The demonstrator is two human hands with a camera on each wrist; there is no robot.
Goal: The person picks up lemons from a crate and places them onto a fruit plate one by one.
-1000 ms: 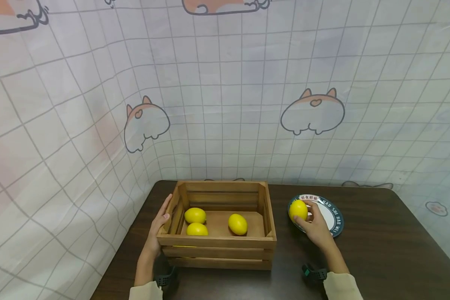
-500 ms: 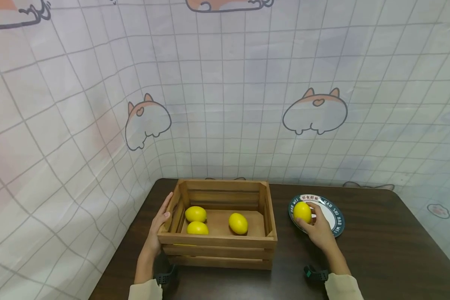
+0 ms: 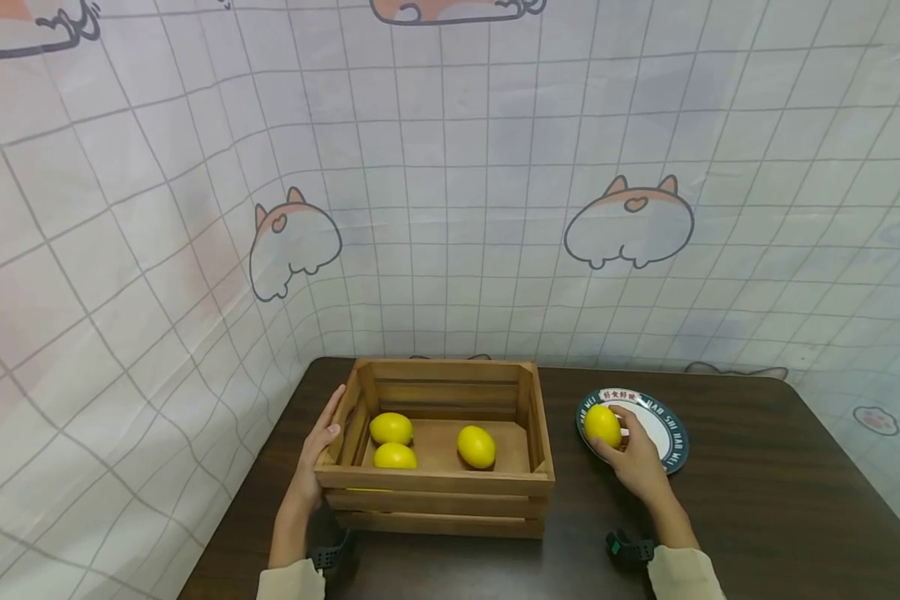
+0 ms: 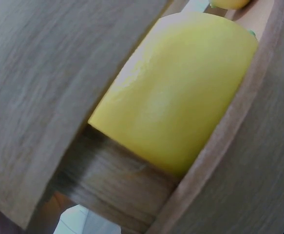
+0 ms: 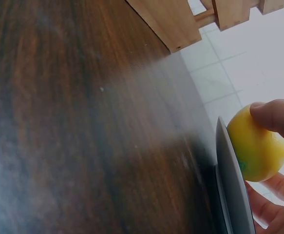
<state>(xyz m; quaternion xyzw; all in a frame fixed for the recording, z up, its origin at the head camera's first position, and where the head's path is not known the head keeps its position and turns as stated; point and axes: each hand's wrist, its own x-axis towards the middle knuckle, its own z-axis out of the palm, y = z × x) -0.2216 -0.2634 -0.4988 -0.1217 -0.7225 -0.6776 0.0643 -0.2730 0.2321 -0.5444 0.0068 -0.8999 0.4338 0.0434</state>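
In the head view my right hand (image 3: 639,462) holds a yellow lemon (image 3: 603,426) between thumb and fingers over the left part of a round plate (image 3: 673,433) with a dark patterned rim. The right wrist view has that lemon (image 5: 256,146) against the plate's edge (image 5: 233,180), thumb on top. My left hand (image 3: 309,462) lies along the left side of a wooden slatted crate (image 3: 435,504), fingers extended. Inside the crate are several lemons, one (image 3: 476,447) apart on the right. Through the slats, the left wrist view shows a lemon (image 4: 176,92) close up.
A dark wooden table (image 3: 780,483) carries the crate and plate. Behind and to the left hangs a white gridded cloth (image 3: 487,283) with cartoon prints. Both wrists wear dark bands, the right one (image 3: 632,547) near the table's front.
Compared with a second ago, the lemon in my right hand has shifted slightly to the right over the plate. My left hand has stayed against the crate. The head view has tilted a little.
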